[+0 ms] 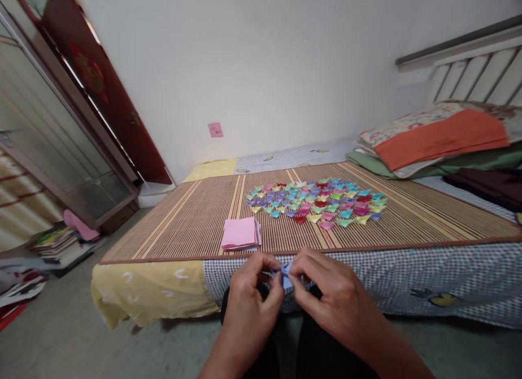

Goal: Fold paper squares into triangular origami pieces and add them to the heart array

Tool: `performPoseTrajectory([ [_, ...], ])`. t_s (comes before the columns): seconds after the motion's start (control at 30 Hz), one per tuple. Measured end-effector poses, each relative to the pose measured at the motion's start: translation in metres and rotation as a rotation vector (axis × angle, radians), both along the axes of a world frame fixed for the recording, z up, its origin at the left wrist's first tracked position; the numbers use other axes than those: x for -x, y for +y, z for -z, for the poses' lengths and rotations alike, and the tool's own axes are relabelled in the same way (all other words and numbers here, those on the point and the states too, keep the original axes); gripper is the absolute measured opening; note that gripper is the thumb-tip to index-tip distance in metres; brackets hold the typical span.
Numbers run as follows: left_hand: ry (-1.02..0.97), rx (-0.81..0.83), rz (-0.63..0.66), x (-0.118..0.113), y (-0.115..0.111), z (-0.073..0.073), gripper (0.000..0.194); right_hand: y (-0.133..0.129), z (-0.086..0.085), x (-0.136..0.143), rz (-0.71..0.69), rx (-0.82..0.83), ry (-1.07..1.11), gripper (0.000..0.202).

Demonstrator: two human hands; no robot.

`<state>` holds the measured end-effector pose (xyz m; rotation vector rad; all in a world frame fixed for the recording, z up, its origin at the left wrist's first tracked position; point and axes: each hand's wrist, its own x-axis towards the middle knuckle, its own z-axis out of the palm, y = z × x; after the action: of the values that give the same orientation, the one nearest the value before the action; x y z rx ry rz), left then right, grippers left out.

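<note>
Between my two hands, just in front of the bed's near edge, is a small folded piece of blue paper (286, 280). My left hand (255, 297) pinches its left side between thumb and fingers. The right side is pinched by my right hand (326, 292), with the fingertips of both hands close together. Beyond my left hand, a stack of pink square paper (240, 233) lies on the striped mat (196, 221). Many small folded paper shapes (320, 204) in several colours stand in rows farther back on the mat.
Folded bedding (440, 137) and a dark cloth (489, 186) lie at the right of the bed. A pink note (215, 130) is on the wall. Stacked magazines (57, 243) sit on the floor at the left, near a glass-panelled door (69, 129).
</note>
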<state>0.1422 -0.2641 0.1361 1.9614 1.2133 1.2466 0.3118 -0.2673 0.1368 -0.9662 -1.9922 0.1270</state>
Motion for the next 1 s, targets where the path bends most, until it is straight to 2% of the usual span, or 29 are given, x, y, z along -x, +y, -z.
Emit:
performPoseTrajectory([
  [0.33, -0.016, -0.046, -0.006, -0.0005, 0.0016, 0.0011, 0.013, 0.0019, 0.0028, -0.0013, 0.016, 0.009, 0.007, 0.021],
  [0.5, 0.021, -0.082, 0.032, 0.0017, 0.0003, -0.0021, 0.017, 0.0033, 0.0055, -0.0007, -0.003, -0.015, 0.036, 0.019],
  [0.67, 0.008, -0.084, 0.063, 0.0009, -0.0016, -0.0041, 0.018, 0.0023, 0.0068, -0.001, -0.008, 0.032, 0.049, 0.018],
  [1.0, 0.045, 0.014, 0.103, 0.0026, -0.0022, -0.0061, 0.019, 0.0031, 0.0053, -0.0044, -0.18, 0.163, 0.098, 0.022],
])
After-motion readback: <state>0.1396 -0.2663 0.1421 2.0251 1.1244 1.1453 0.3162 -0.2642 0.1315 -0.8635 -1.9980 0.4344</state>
